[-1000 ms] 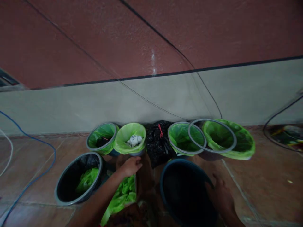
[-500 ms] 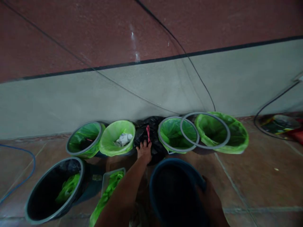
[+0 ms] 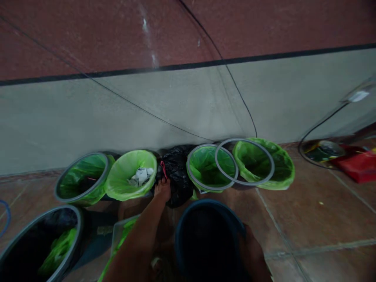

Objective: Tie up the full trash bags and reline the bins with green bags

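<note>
My left hand (image 3: 162, 191) reaches forward to a black garbage bag (image 3: 178, 170) by the wall. Its fingers are closed on the bag's left side, just below a pink tie (image 3: 163, 169). My right hand (image 3: 253, 250) grips the right rim of a dark blue bin (image 3: 181, 227), which is tilted with its mouth toward me; its inside is too dark to make out. Left of the bag stands a bin with a light green liner (image 3: 116, 178) and crumpled paper (image 3: 141, 176) inside. On the bag's other side is a green-lined bin with a grey rim (image 3: 192, 174).
A loose grey ring (image 3: 273, 172) overlaps two lined bins at right. Another lined bin (image 3: 61, 176) stands at far left. Nearer me are a large dark bin (image 3: 79, 235) and a clear container (image 3: 117, 231) with green bags. A red object (image 3: 357, 164) lies far right.
The view has shifted right. My left hand has gone from spread fingers on the bag to closed ones, and the pink tie has moved toward the bag's left side. My right hand keeps the blue bin.
</note>
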A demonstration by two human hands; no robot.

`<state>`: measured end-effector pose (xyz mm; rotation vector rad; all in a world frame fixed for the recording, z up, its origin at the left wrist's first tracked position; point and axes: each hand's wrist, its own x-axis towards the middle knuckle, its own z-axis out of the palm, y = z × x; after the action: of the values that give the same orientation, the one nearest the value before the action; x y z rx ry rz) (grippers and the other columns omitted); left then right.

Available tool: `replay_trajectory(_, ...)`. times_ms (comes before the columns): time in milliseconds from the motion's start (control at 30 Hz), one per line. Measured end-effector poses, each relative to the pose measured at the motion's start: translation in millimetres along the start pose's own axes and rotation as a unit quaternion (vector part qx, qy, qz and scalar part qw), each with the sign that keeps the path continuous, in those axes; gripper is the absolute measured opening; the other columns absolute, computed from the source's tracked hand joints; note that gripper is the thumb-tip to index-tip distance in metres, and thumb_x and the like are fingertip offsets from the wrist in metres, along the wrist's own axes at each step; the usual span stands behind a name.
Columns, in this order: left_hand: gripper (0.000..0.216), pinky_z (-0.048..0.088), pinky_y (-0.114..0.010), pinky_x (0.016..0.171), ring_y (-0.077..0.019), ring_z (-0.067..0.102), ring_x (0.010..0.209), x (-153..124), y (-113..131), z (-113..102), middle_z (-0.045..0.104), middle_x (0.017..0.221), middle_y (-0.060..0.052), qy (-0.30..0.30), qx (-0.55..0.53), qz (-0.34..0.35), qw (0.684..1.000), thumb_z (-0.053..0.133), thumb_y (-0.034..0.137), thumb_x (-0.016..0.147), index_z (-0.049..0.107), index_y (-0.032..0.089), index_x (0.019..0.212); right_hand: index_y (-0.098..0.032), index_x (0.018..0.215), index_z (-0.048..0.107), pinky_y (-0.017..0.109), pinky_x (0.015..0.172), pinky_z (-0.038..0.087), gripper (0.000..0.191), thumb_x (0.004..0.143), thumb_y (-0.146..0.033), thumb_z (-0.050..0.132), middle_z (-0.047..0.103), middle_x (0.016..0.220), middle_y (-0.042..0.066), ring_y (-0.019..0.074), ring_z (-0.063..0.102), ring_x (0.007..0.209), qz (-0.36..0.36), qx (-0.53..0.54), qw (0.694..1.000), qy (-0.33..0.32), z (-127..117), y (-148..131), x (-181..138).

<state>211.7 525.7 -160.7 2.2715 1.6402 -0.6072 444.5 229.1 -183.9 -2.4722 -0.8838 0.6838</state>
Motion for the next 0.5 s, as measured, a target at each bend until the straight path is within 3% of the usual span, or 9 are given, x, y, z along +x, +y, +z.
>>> replay_trajectory(167, 0.081, 0.041, -0.044, 0.109, -0.0347, 0.041, 0.141, -39, 2, -21, 0.032, 0.160, -0.020, 0.008, 0.011, 0.000, 1.000, 0.063, 0.015, 0.077, 0.034, 0.018, 0.153, -0.014, 0.122, 0.057, 0.038, 0.081, 0.055, 0.057, 0.086, -0.048, 0.029, 0.074, 0.103, 0.017, 0.0288, 0.073, 0.091, -0.015, 0.030, 0.999, -0.014, 2, 0, 0)
replay_trajectory(300, 0.066, 0.041, -0.040, 0.111, -0.0322, 0.040, 0.143, -79, 6, -31, 0.025, 0.164, -0.018, 0.017, -0.018, -0.005, 1.000, 0.062, 0.020, 0.081, 0.046, 0.017, 0.145, -0.010, 0.130, 0.054, 0.042, 0.092, 0.052, 0.063, 0.087, -0.050, 0.031, 0.071, 0.112, 0.019, 0.0311, 0.071, 0.103, -0.024, 0.041, 0.999, -0.009, -1, -6, 0)
replay_trajectory(400, 0.051, 0.042, -0.036, 0.110, -0.0285, 0.049, 0.138, -111, 8, -37, 0.043, 0.155, -0.019, 0.012, -0.053, -0.005, 0.998, 0.060, 0.024, 0.085, 0.057, 0.014, 0.135, -0.003, 0.138, 0.048, 0.046, 0.094, 0.052, 0.076, 0.085, -0.056, 0.035, 0.067, 0.120, 0.026, 0.0357, 0.068, 0.110, 0.003, 0.055, 0.998, -0.002, -18, -14, -2)
replay_trajectory(500, 0.045, 0.045, -0.032, 0.106, -0.0270, 0.057, 0.129, -139, -5, -48, 0.065, 0.133, -0.015, -0.009, -0.093, 0.016, 0.995, 0.066, 0.026, 0.081, 0.065, 0.014, 0.124, -0.001, 0.141, 0.045, 0.050, 0.094, 0.051, 0.084, 0.083, -0.061, 0.040, 0.062, 0.128, 0.029, 0.0394, 0.064, 0.115, 0.004, 0.077, 0.997, 0.024, -42, -21, -8)
